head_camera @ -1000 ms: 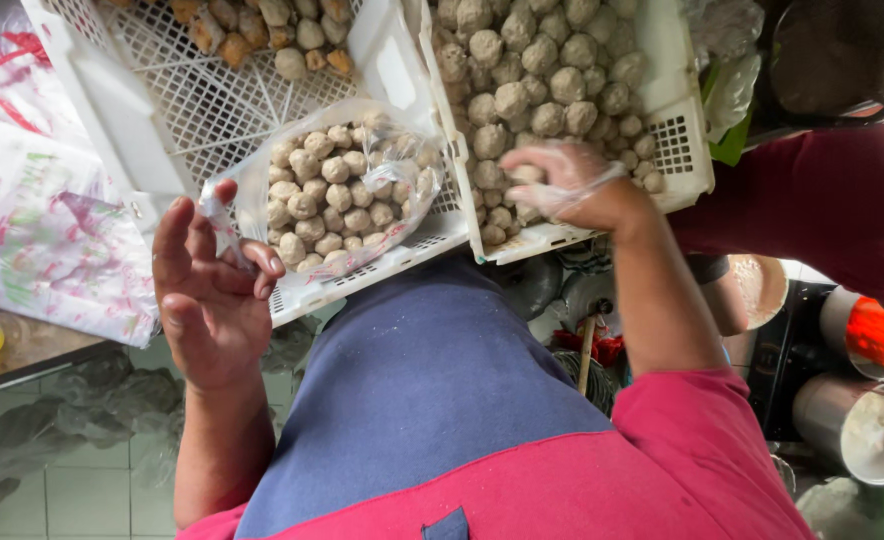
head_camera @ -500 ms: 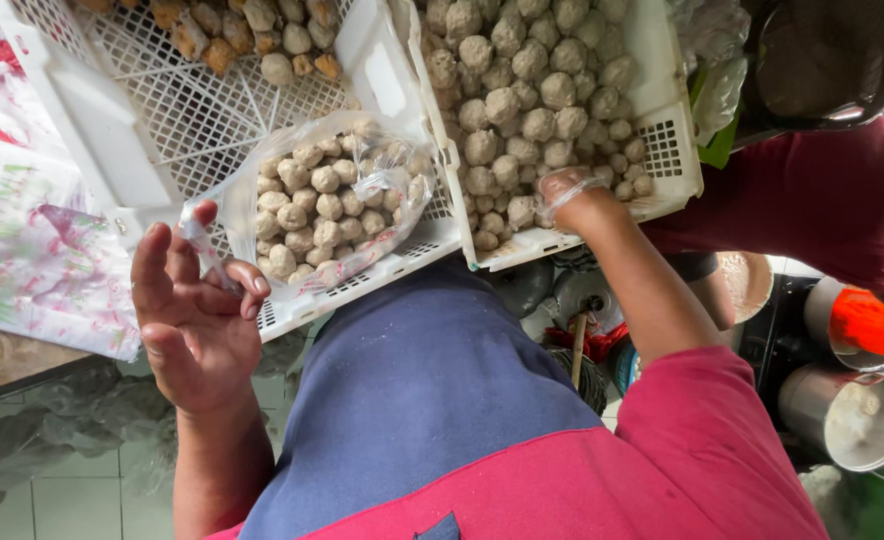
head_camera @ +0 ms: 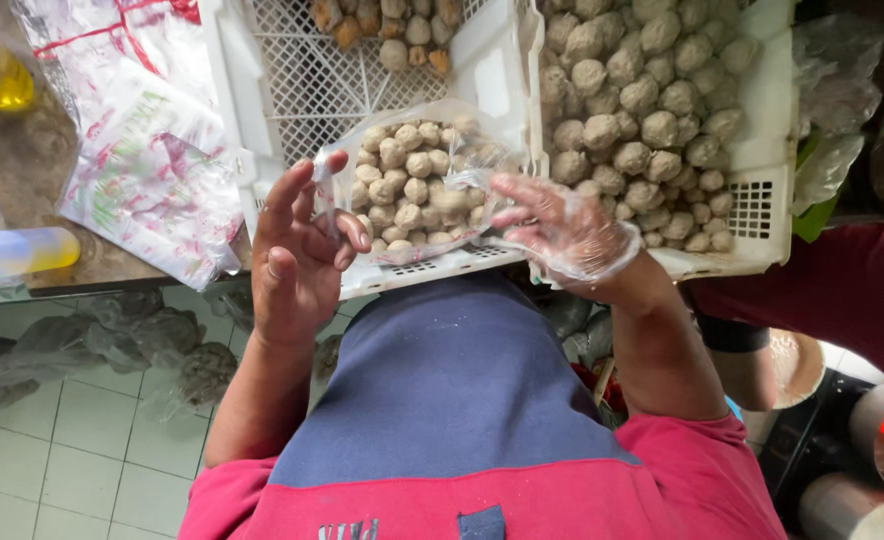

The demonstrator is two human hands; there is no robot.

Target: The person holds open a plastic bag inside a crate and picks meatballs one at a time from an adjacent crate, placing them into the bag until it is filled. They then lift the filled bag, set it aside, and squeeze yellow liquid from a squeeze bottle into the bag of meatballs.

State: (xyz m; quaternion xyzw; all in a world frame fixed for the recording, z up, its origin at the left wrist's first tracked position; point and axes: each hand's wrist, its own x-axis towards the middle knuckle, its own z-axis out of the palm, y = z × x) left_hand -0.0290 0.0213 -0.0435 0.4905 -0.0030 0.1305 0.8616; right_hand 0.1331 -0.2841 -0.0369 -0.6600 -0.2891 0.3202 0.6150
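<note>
The bare left hand [head_camera: 297, 255] pinches the clear plastic bag of pale meatballs [head_camera: 417, 185] at nine o'clock; the plastic-gloved right hand [head_camera: 562, 235], fingers closed, grips its three o'clock edge.

place: food stall or shop kitchen | signs: white crates [head_camera: 762, 190] of meatballs [head_camera: 642, 100] | tiled floor [head_camera: 52, 440] | metal pots [head_camera: 842, 500] right

Head camera looking steeply down, hovering close above the white crate [head_camera: 262, 150], taking in floor tiles [head_camera: 72, 440] below
</note>
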